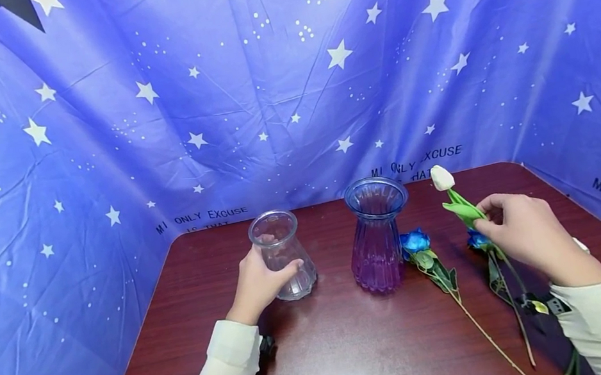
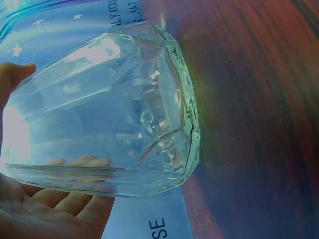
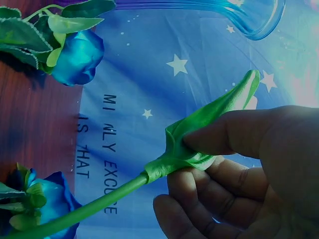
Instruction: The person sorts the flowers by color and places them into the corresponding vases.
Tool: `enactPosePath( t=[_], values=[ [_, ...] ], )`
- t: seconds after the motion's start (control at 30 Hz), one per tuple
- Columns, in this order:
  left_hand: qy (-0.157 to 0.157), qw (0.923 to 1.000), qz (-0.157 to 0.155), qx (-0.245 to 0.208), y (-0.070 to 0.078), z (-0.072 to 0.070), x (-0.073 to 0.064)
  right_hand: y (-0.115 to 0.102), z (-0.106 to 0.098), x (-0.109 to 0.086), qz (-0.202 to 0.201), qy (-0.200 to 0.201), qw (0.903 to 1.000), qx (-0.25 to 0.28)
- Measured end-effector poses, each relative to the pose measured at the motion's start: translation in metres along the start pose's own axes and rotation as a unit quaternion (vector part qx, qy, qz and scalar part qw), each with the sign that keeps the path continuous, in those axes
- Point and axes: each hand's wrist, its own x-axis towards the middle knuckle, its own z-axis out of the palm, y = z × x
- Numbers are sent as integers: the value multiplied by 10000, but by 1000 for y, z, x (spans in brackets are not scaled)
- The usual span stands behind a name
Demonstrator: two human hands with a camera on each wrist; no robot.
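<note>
While clamping clear-glass vase (image 1: 291, 252) (left grip (image 1: 258, 282)), white tulip (image 1: 462, 212) (right grip (image 1: 529, 232)), noted one blue-purple glass vase (image 1: 376, 249) between, two blue roses (image 1: 415, 241).

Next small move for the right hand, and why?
Probably carry the white tulip leftward toward the clear vase, bloom up. The right hand already pinches it by the leaves below the bloom, and the left hand grips the vase with its mouth up and no flower in it.
</note>
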Motion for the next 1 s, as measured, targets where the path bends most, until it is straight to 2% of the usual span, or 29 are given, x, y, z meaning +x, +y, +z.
enactPosePath(
  t=[0.6, 1.0],
  values=[
    [22, 10000, -46, 54, 3, 0, 0, -18, -16, 4, 69, 171, 9998, 90],
    [73, 10000, 16, 33, 3, 0, -1, -32, -27, -1, 28, 288, 9994, 204]
  ],
)
